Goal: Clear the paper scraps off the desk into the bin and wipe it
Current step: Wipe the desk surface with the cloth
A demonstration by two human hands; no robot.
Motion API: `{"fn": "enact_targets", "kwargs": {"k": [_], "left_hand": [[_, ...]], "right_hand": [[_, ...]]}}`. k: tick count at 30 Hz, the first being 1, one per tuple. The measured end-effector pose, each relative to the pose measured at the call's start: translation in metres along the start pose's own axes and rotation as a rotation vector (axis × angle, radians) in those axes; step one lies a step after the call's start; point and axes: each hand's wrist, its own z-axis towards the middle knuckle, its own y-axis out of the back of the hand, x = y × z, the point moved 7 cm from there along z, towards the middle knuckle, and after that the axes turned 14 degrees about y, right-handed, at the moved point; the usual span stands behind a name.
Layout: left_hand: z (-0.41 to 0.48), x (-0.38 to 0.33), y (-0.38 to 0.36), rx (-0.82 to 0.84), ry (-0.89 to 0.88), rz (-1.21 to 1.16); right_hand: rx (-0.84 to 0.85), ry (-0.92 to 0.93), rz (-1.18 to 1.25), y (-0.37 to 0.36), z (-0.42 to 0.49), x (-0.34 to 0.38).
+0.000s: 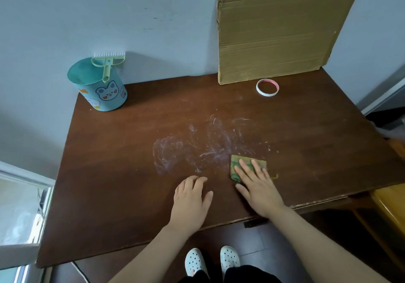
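My right hand (257, 186) lies flat, palm down, fingers spread and straight, pressing a green and yellow cleaning cloth (247, 168) onto the dark brown wooden desk (122, 173); the hand is not clamped around the cloth, it only bears down on it, and the cloth's far edge and left side show past my fingertips. The cloth sits toward the near edge of the tabletop, a little right of the middle. My left hand (190, 197) rests just beside it to the left, also palm down on the bare wood, holding nothing, its fingers loosely curled at the tips and the thumb out toward the right hand; the two hands are near each other but not touching. Beyond the cloth and to its left, across the middle of the tabletop, there is a patch of whitish smears and scratchy streaks (197, 146), with a few tiny pale specks scattered near the cloth's far right. At the far left corner stands a teal bin (98, 87) with cartoon animal pictures, and a pale green small brush (107, 65) is propped in its mouth. At the far edge, right of middle, a flattened piece of cardboard (278, 30) leans upright against the wall, and just in front of it a roll of tape (267, 87) lies flat on the tabletop. Below the near edge I see my white perforated clogs (212, 260) on the dark floor.
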Motion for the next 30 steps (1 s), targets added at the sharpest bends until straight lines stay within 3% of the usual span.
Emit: {"fn": "enact_targets", "kwargs": {"k": [3,6,12,15,21,25,27,30], "left_hand": [[-0.003,-0.007,-0.005,0.020,-0.041,-0.005],[-0.008,0.001,-0.007,0.014,-0.043,-0.007],[-0.018,0.028,-0.005,0.002,-0.005,-0.014],[-0.020,0.032,-0.004,-0.004,-0.022,0.005],[-0.018,0.011,-0.008,0.011,-0.091,0.032],[-0.021,-0.004,-0.018,0.028,-0.102,0.028],[-0.024,-0.006,-0.022,0.024,-0.076,0.009],[-0.033,-0.003,-0.026,0.005,-0.036,-0.008]], "right_hand": [[-0.036,-0.199,0.044,-0.003,-0.024,-0.017],[-0.052,-0.224,0.055,-0.009,-0.027,0.012],[0.039,0.208,0.072,-0.022,0.002,0.117],[0.028,0.266,0.047,-0.019,0.003,0.111],[-0.043,-0.109,-0.023,-0.011,-0.041,0.011],[-0.025,-0.220,0.019,-0.013,-0.061,-0.001],[-0.016,-0.175,0.047,-0.010,-0.057,0.022],[0.015,0.053,0.002,-0.010,-0.048,0.079]]}}
